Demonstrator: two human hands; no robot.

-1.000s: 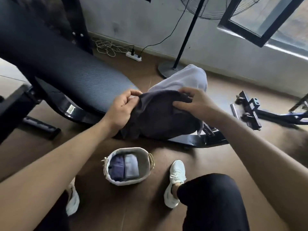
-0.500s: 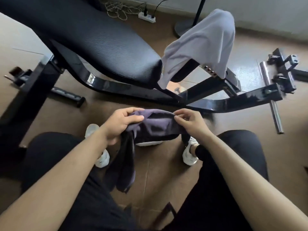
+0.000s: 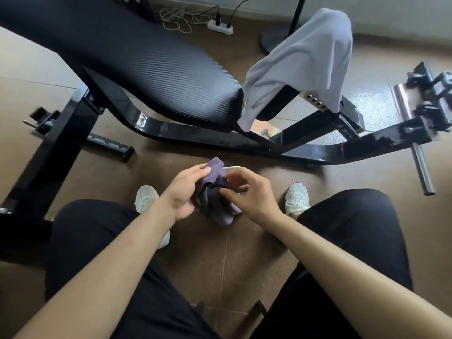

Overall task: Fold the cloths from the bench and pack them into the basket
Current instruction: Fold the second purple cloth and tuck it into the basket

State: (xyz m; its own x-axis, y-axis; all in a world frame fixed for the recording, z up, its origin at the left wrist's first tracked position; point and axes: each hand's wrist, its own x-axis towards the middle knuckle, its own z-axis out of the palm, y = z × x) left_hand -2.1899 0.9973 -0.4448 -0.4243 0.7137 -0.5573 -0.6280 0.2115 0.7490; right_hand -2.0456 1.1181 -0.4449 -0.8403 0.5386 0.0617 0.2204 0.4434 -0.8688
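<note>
Two hands: your left hand (image 3: 182, 192) and right hand (image 3: 247, 195) meet low between your knees, both on the purple cloth (image 3: 215, 201).
Purple cloth: soft, nappy, bunched into a creased wad; its lower end hangs below your palms.
Left fingers: curled round the wad's left side, thumb pinching its upper fold.
Right fingers: bent, tips pinching a crease at the wad's middle.
Bench (image 3: 146, 64): ribbed black pad, glossy metal frame.
Grey cloth (image 3: 300, 62): limp, draped over the bench end, one corner hanging.
Basket (image 3: 233, 168): only a pale rim sliver shows behind the wad; its contents are hidden.
</note>
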